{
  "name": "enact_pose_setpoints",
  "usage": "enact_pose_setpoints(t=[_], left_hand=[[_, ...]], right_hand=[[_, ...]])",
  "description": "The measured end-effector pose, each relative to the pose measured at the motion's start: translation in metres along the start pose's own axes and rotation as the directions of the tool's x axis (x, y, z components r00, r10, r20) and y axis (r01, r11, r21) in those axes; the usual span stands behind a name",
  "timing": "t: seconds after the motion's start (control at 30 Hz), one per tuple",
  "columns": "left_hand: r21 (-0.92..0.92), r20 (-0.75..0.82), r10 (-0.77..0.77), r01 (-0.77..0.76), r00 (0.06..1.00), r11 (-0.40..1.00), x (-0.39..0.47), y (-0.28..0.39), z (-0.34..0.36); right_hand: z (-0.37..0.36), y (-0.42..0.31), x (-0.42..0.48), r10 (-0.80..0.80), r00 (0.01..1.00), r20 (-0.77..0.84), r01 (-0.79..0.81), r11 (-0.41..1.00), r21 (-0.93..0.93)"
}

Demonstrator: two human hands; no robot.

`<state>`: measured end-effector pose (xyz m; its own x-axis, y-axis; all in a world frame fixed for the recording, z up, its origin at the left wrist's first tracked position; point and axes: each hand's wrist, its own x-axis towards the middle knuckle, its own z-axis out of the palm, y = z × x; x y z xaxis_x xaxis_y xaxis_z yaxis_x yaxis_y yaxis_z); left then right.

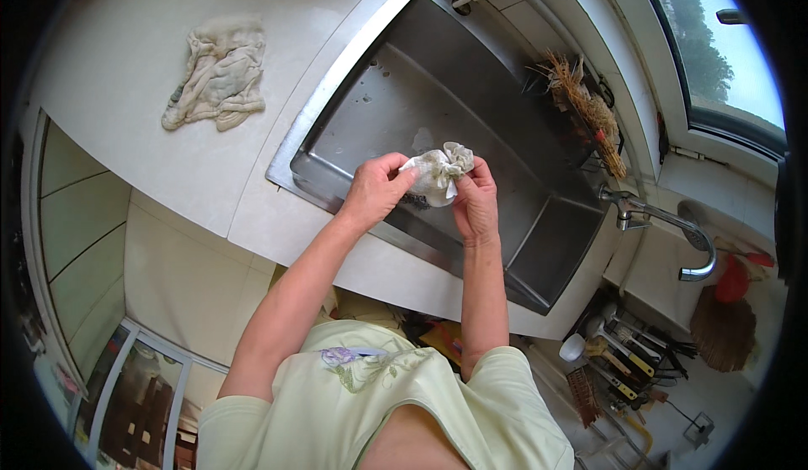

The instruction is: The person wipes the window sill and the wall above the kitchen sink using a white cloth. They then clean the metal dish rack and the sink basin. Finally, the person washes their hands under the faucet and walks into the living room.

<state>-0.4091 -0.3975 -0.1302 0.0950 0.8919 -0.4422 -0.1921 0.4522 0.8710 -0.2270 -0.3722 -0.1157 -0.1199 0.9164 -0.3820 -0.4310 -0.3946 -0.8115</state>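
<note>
A small white cloth bag [434, 176], its neck gathered and crumpled, is held between my hands over the stainless steel sink [404, 101]. My left hand [377, 190] pinches the bag's left edge between thumb and fingers. Fingers of my right hand [476, 202] grip the gathered part on the other side. Some dark bits [415, 202] show just below the bag; whether they lie in the sink or hang from the bag, I cannot tell. What the bag contains is hidden.
A crumpled, damp-looking cloth [221, 75] lies on the pale countertop [126, 47] left of the sink. A chrome faucet [669, 217] stands at the right. Dried plant stalks [590, 113] rest on a rack behind the sink. Kitchen utensils [622, 350] hang at lower right, near a window [713, 47].
</note>
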Motion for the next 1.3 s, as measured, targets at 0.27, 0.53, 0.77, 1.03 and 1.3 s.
enact_pose_setpoints(t=[0.27, 0.53, 0.77, 1.03, 1.3], left_hand=[[-0.195, -0.11, -0.06, 0.038, 0.992, 0.98, 0.003, 0.002, 0.008], [-0.397, 0.09, -0.103, 0.13, 0.991, 0.909, -0.002, 0.017, 0.002], [-0.284, -0.108, -0.028, -0.004, 0.994, 0.959, 0.001, 0.007, 0.005], [0.008, -0.243, 0.111, -0.112, 0.964, 0.994, 0.003, -0.004, 0.012], [0.051, -0.195, 0.119, -0.111, 0.974, 0.993, 0.001, -0.004, 0.009]], right_hand=[[-0.009, 0.018, -0.001, -0.344, 0.917, -0.204, 0.214, 0.853, -0.476], [0.021, 0.017, -0.007, -0.204, 0.934, -0.295, 0.154, 0.971, -0.183], [-0.025, 0.011, -0.007, -0.188, 0.947, -0.26, 0.163, 0.98, -0.117], [-0.027, -0.013, -0.015, -0.098, 0.99, -0.101, 0.07, 0.966, -0.248], [0.009, -0.025, -0.02, -0.532, 0.767, 0.358, 0.492, 0.13, -0.861]])
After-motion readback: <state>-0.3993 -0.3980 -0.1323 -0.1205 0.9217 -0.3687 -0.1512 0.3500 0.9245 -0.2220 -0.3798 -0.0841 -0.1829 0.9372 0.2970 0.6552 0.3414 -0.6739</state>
